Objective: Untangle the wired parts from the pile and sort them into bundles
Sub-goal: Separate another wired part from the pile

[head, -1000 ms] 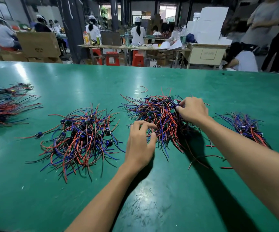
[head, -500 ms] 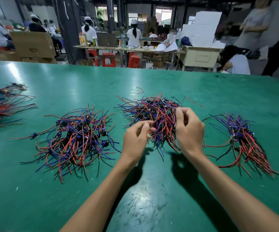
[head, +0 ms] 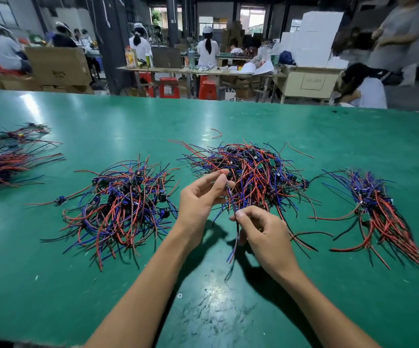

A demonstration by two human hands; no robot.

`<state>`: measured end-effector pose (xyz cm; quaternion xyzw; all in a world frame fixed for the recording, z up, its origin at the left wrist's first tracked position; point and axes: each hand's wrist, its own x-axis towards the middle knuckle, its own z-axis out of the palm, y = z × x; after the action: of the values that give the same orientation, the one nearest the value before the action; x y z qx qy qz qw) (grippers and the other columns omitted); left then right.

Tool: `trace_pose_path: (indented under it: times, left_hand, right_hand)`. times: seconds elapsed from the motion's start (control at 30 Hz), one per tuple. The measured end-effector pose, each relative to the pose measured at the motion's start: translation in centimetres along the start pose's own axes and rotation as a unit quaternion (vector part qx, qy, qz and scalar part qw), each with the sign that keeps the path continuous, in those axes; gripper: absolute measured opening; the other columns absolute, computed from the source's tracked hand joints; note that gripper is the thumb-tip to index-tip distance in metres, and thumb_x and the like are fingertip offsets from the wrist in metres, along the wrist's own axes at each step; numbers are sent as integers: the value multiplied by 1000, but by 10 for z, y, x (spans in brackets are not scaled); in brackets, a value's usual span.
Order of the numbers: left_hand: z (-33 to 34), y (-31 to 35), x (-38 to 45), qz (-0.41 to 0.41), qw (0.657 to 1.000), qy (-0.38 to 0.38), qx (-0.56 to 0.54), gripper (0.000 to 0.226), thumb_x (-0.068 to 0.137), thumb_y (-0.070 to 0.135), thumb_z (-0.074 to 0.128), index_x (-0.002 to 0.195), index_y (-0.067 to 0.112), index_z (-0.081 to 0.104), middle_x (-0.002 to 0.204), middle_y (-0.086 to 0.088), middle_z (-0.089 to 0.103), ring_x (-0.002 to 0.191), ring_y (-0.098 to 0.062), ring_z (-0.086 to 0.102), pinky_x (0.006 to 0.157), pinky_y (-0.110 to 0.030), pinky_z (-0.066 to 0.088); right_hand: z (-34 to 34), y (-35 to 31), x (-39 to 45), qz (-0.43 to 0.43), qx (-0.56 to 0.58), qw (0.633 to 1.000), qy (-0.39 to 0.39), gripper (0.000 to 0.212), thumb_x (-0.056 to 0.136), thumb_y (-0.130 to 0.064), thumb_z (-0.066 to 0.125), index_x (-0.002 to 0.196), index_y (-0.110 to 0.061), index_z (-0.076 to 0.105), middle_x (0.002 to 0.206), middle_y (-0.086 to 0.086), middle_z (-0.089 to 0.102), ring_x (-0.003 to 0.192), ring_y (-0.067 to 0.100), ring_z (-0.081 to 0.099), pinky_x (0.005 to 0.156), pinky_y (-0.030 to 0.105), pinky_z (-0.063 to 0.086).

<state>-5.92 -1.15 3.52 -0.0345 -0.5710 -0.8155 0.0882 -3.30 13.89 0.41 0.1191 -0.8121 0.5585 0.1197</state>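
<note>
A tangled pile of red, blue and black wired parts [head: 253,172] lies at the middle of the green table [head: 103,285]. My left hand [head: 198,202] pinches the top end of one wired part [head: 233,237] just in front of this pile. My right hand [head: 263,234] pinches the same part's wires lower down, and their ends hang below it. A second tangled pile [head: 125,204] lies to the left. A combed bundle [head: 379,214] lies to the right.
More sorted wire bundles [head: 5,162] lie at the table's far left edge. A loose red wire [head: 216,133] lies behind the middle pile. Beyond the table stand work benches, red stools, cardboard boxes and several seated and standing people.
My right hand left the top of the middle pile and came down toward me. Both hands now hold one wired part, drawn out of the pile's front edge.
</note>
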Motion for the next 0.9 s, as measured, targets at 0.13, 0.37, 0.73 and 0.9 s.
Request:
trace_pose_path:
  times: [0.13,0.37,0.73,0.9]
  left_hand:
    - [-5,9,5,43,997,47,45,15,93,20,69,105,13,77,90,-6,78,75,-8,67,74,-21,55]
    - [-89,41,17,142,790,327,499,29,100,19,59,119,1,70,116,-20,70,109,-34,63,99,-37,44]
    - [-56,23,13,185,709,341,589,52,83,16,73,130,13,53,130,-15,43,114,-33,40,89,-42,34]
    - [-20,9,5,175,884,41,431,10,99,21,61,102,19,70,83,1,72,70,-12,63,72,-31,53]
  right_hand:
    - [-1,2,2,9,6,1000,26,17,99,-27,63,85,-29,73,58,-1,66,51,5,61,54,29,49]
    - [-4,5,3,72,-264,957,91,28,84,-57,66,102,-37,58,66,-14,64,71,11,64,64,29,42]
    - [-19,8,7,-10,-279,955,96,20,91,-46,70,85,-28,77,83,-10,72,84,20,64,83,37,41]
    - [-14,3,4,-173,-208,954,127,11,92,-30,74,83,-23,72,80,-11,68,78,15,60,78,44,47]
